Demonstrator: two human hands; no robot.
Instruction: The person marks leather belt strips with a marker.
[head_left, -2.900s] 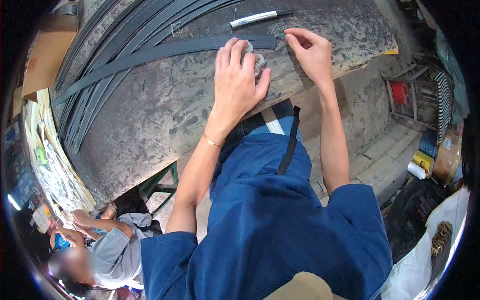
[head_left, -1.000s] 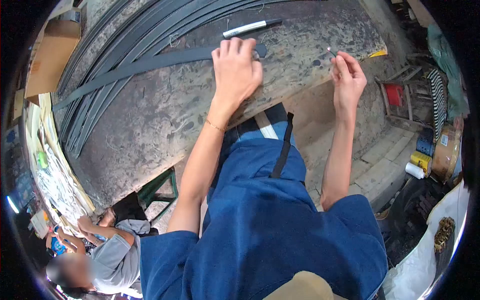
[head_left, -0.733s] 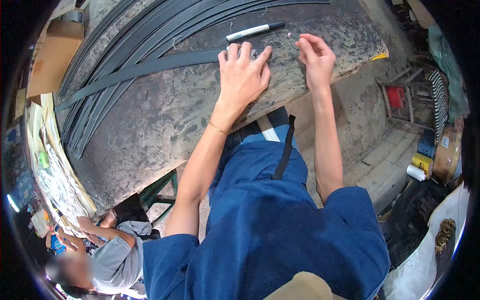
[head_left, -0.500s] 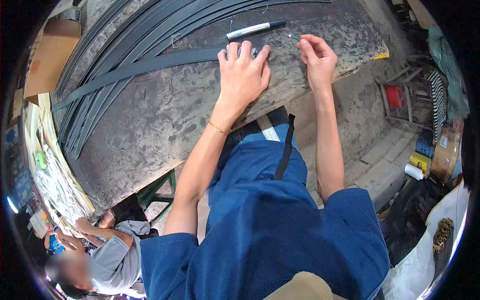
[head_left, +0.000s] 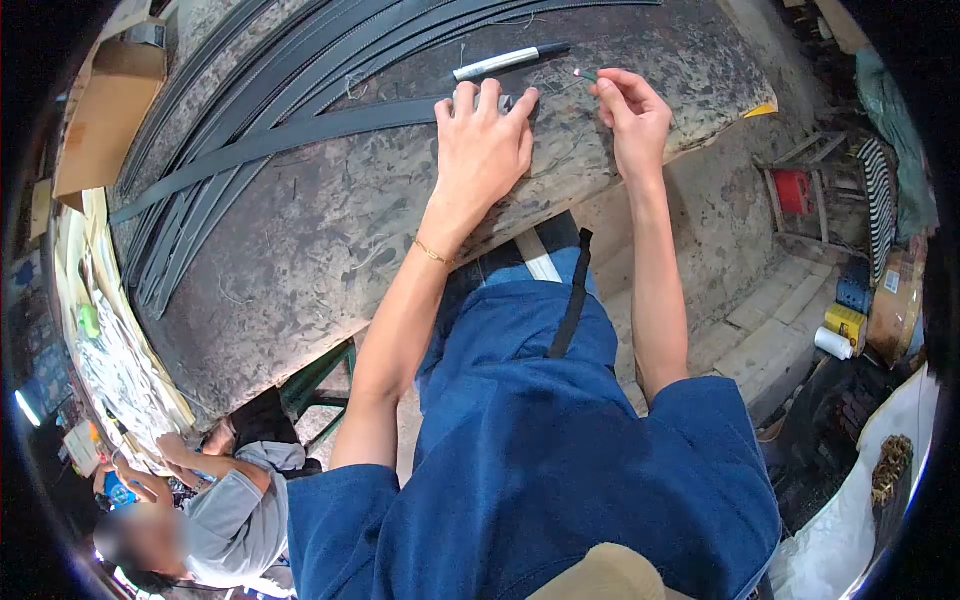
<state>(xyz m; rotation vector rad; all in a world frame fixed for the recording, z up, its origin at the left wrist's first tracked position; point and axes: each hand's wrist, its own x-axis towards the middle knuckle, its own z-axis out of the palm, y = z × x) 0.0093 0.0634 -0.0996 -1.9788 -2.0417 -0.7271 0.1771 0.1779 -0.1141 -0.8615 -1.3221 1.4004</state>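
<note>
My left hand (head_left: 484, 150) lies over the right end of a dark stitched leather strap (head_left: 330, 127), its bent fingers pressing it against the worktable (head_left: 300, 240). Something small and greyish shows beside those fingertips, mostly hidden. To the right, my right hand (head_left: 637, 120) pinches a thin green stick-like tool (head_left: 588, 77) between thumb and fingers. Its pale pinkish tip points left, just above the table; I cannot make out its exact kind. A silver and black marker pen (head_left: 510, 61) lies beyond my left hand.
More dark straps (head_left: 250, 85) fan across the table's left and far side, with loose threads nearby. A cardboard box (head_left: 105, 115) stands at the far left. Another person (head_left: 235, 515) sits at lower left. A wooden stool (head_left: 805, 195) with a red thing stands right.
Both hands keep nearly the same places. The green tool's tip has shifted very slightly left, and the whole view has moved a little.
</note>
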